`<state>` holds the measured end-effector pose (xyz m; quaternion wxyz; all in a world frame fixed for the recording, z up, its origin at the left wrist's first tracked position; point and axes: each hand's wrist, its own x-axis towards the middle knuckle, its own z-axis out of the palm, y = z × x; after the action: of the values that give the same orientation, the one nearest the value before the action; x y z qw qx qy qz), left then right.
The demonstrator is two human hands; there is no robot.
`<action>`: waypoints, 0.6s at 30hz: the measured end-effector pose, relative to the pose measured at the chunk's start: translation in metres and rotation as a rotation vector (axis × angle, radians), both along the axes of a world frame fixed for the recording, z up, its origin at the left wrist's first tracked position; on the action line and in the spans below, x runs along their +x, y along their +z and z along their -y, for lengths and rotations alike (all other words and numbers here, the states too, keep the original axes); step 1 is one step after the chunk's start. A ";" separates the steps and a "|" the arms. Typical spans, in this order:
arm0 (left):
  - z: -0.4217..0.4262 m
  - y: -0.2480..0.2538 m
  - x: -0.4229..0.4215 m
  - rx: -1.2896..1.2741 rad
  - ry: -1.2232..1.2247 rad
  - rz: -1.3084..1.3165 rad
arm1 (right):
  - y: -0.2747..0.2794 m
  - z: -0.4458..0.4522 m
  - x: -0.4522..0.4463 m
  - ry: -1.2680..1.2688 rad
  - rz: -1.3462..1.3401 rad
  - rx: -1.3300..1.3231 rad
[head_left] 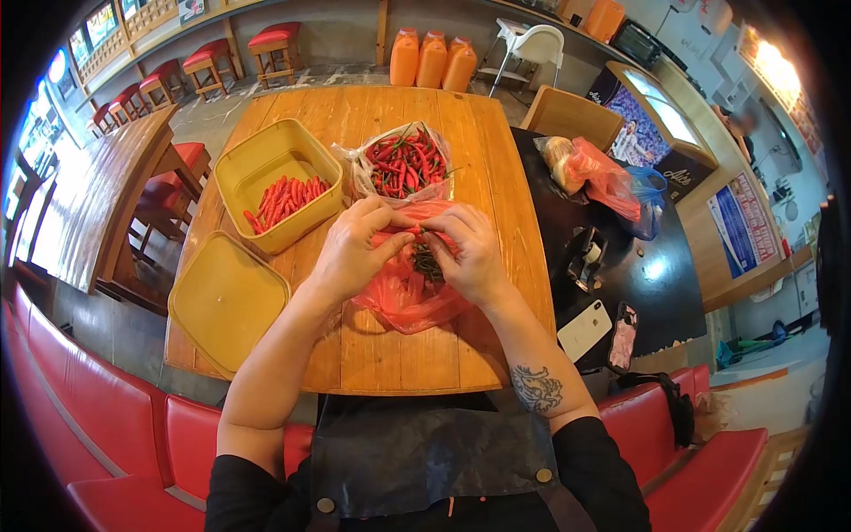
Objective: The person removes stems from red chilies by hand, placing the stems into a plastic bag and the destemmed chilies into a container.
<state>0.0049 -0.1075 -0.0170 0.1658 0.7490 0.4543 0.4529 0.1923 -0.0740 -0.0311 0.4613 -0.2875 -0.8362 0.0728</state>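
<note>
Both hands meet over a red plastic bag (399, 306) on the wooden table. My left hand (362, 246) pinches a red chili pepper (406, 230), mostly covered by the fingers. At its stem end, my right hand (467, 252) is closed in a pinch. Green stems (427, 262) lie in the red bag under my right hand. Just beyond sits a clear bag full of red chilies (408, 164) with stems on. To the left, a yellow plastic tub (232, 182) holds a pile of stemless red chilies (285, 200).
The yellow lid (226, 297) lies in front of the tub on the wooden table (483, 133). On the black table (656, 293) at right are a white phone (584, 330), a pink-cased phone (623, 337) and plastic bags (603, 182). Orange jugs (432, 60) stand behind.
</note>
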 end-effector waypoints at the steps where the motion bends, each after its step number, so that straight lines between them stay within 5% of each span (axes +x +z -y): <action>1: 0.000 0.001 0.001 0.014 0.000 -0.006 | -0.001 0.000 0.000 -0.003 -0.011 -0.012; 18: 0.003 -0.006 0.011 0.162 0.151 -0.153 | -0.003 -0.004 0.001 -0.013 -0.008 0.013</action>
<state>0.0158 -0.1104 -0.0230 0.0350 0.7560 0.4826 0.4409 0.1932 -0.0702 -0.0344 0.4669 -0.2896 -0.8330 0.0654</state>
